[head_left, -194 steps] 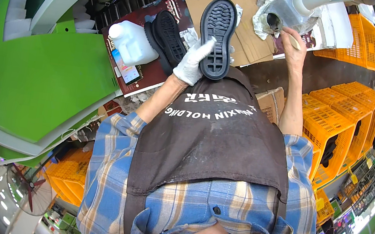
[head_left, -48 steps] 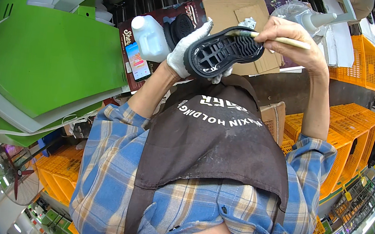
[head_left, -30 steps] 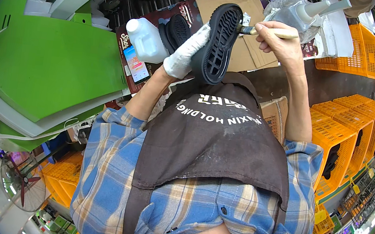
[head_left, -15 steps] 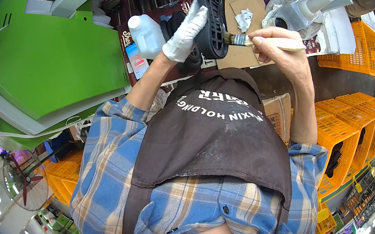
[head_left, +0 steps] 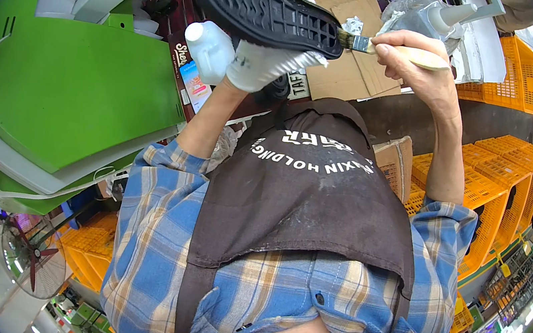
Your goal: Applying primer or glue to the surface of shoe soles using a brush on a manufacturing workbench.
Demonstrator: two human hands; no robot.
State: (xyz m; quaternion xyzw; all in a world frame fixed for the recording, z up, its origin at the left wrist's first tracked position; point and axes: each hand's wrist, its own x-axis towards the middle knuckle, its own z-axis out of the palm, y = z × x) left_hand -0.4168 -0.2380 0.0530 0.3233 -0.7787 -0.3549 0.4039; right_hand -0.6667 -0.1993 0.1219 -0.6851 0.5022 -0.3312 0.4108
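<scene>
My left hand (head_left: 267,67), in a white glove, grips a black shoe sole (head_left: 270,13) from beneath. The sole lies almost lengthwise across my view, its ribbed and gridded face toward me. Bare, my right hand (head_left: 418,64) pinches the pale handle of a paintbrush (head_left: 361,43). The bristles touch the sole's right end. Under the glove, another black sole (head_left: 278,88) is partly hidden. Left of the glove stands a translucent white plastic bottle (head_left: 206,52). Cardboard (head_left: 359,76) lies below the brush, with a crumpled white wad (head_left: 352,25) on it.
A clear bottle with a spout (head_left: 434,20), wrapped in plastic, stands at the far right of the bench. An orange crate (head_left: 518,68) is beyond it, and more orange crates (head_left: 505,168) line my right. A green machine panel (head_left: 75,87) fills the left side.
My left hand has swung the sole from nearly upright to nearly level, gridded face toward me. My right hand has shifted slightly right with the brush, its bristles still at the sole's end.
</scene>
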